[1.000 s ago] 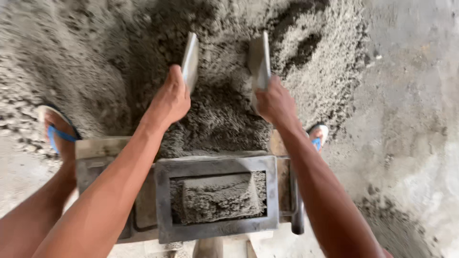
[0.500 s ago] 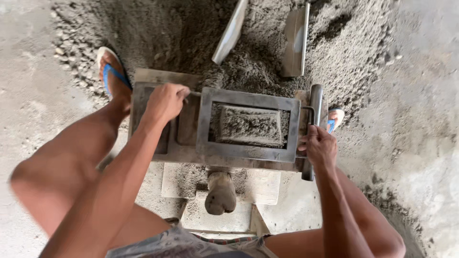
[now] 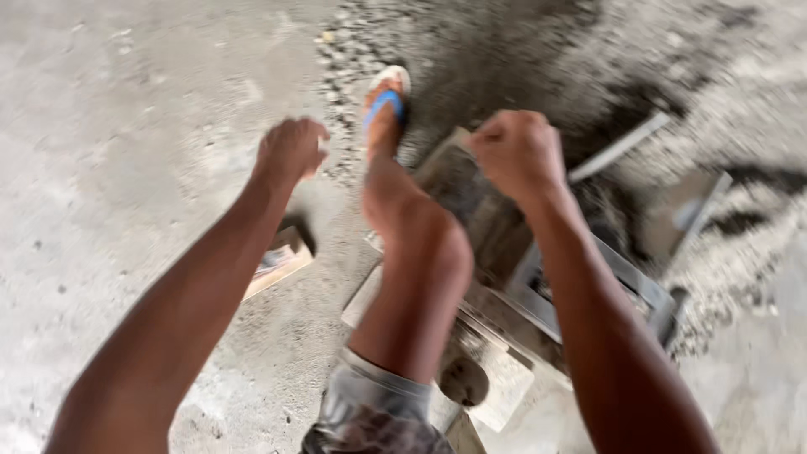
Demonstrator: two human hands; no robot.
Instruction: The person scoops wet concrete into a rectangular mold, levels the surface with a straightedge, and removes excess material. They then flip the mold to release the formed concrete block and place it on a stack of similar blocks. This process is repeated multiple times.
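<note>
Bare hands raised above metal block mould, left hand loosely curled, right hand fisted, both empty

Both fists raised and empty: the left hand above bare concrete floor, the right hand over a grey metal block mould beside a blue-strapped sandal.

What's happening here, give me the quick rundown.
A person is crouched over a metal block mould on a concrete floor, next to a heap of grey sand-cement mix. Both arms are raised: the left hand and the right hand are closed into fists above the mould, and neither appears to hold anything. One foot in a blue-strapped sandal stands beside the mould. The picture is blurred, so finer detail is unclear.
</note>
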